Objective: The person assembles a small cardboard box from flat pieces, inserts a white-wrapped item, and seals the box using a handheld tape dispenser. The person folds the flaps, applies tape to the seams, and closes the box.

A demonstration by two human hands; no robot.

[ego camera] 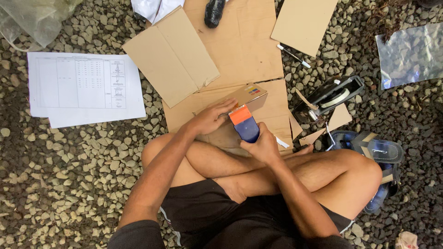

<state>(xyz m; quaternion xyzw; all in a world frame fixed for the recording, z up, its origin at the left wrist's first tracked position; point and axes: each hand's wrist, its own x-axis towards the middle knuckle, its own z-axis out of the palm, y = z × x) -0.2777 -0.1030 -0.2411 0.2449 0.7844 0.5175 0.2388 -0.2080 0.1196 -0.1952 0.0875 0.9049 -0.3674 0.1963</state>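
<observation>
I sit cross-legged on the gravel [83,161], and my right hand [264,146] is closed around the blue handle of a tape dispenser [244,122], its orange head pointing away from me. That head sits against the near end of a small cardboard box [247,95], which lies just above my knees on a flattened sheet of cardboard [240,46]. My left hand [211,117] lies on the box just left of the dispenser, fingers curled over the top, pressing it down; the fingertips almost touch the orange head. So the box is under my left hand and directly ahead of my right.

A second tape dispenser [328,96], black, lies well off to the right on the stones, with a pair of sandals [376,152] near my right knee. A printed paper sheet [83,87] lies to the left, a clear plastic bag [410,55] at the far right, and a marker pen [293,56] beside a smaller cardboard piece [304,20].
</observation>
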